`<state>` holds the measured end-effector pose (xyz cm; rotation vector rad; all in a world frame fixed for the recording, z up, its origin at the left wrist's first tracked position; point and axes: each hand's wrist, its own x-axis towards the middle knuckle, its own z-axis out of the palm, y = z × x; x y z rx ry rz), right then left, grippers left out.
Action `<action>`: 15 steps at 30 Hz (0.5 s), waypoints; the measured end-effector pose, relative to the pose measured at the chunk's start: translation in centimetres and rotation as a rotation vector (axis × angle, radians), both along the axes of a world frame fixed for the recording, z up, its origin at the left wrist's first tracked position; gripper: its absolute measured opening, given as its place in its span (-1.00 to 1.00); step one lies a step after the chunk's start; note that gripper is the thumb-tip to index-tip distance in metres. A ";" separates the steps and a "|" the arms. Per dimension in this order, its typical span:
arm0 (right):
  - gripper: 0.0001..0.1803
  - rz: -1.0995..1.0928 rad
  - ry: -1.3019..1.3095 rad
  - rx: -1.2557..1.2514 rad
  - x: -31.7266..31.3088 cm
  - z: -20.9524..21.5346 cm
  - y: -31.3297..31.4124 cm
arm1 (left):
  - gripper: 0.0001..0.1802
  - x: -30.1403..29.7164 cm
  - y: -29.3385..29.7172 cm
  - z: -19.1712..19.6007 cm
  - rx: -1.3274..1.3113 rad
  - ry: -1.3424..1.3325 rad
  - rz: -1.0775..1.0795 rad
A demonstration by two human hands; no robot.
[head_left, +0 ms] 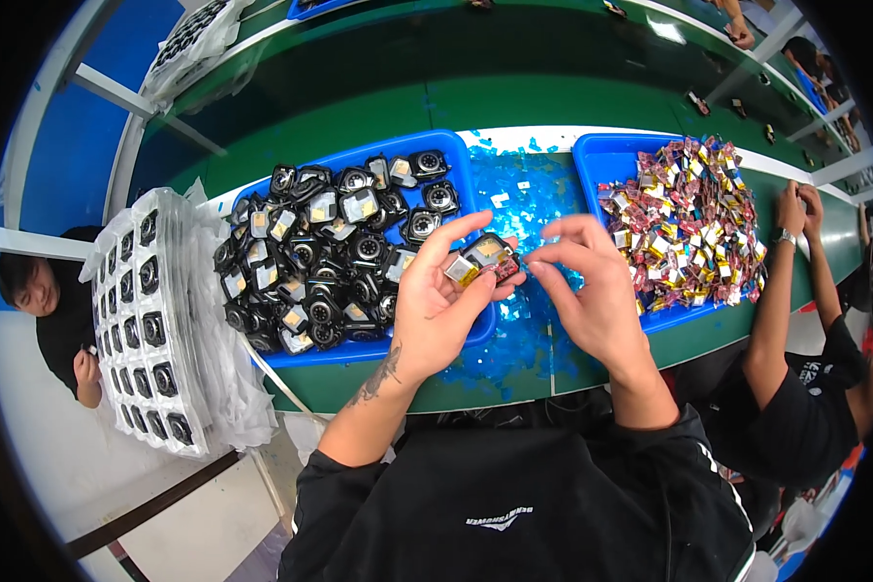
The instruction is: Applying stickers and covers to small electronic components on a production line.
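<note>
My left hand [429,312] is closed around a black smartwatch case [488,248], held above the gap between two blue trays. From the case a small silver and yellow battery-like part [462,271] sticks out toward my thumb, with a reddish piece at the other side. Close to the case's right edge, the thumb and index finger of my right hand [599,296] come together in a pinch. Whatever is between those fingertips is too small to make out. Bits of blue film [519,339] lie scattered on the green table below both hands.
The left blue tray [453,145] is heaped with black watch cases [367,247]. A right blue tray [586,160] holds a pile of small red, yellow and silver parts [684,228]. Stacked clear trays [131,339] of watch cases stand left, beside a person [63,330]. A co-worker's arms [781,291] reach in at right.
</note>
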<state>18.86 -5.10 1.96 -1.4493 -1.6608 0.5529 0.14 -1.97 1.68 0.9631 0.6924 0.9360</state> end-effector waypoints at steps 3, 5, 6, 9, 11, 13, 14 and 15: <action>-0.87 0.016 -0.132 -0.071 0.2 -0.2 -0.1 | -0.47 -0.1 0.0 0.0 -0.021 -0.004 -0.008; -0.83 -0.008 -0.142 -0.006 -0.2 0.5 0.0 | -0.46 -0.1 0.0 0.0 -0.040 -0.016 -0.012; -0.83 -0.009 -0.141 -0.005 -0.1 0.3 0.0 | -0.45 0.0 -0.1 -0.1 -0.026 -0.017 0.007; -0.75 0.000 -0.079 -0.010 0.3 0.1 0.0 | -0.43 -0.1 -0.1 -0.1 -0.009 -0.014 0.015; -0.69 -0.047 0.054 0.045 -0.3 0.7 0.1 | -0.43 -0.1 -0.1 -0.2 -0.007 -0.011 0.003; -0.69 0.016 0.168 -0.015 -0.8 0.4 0.1 | -0.43 0.0 -0.1 -0.4 0.002 0.018 0.008; -0.69 0.083 0.281 -0.074 -1.0 0.4 0.1 | -0.43 0.0 -0.1 -0.5 0.002 0.017 0.008; -0.69 0.073 0.278 -0.109 -1.4 0.7 0.0 | -0.43 0.1 -0.1 -0.6 0.010 0.011 0.015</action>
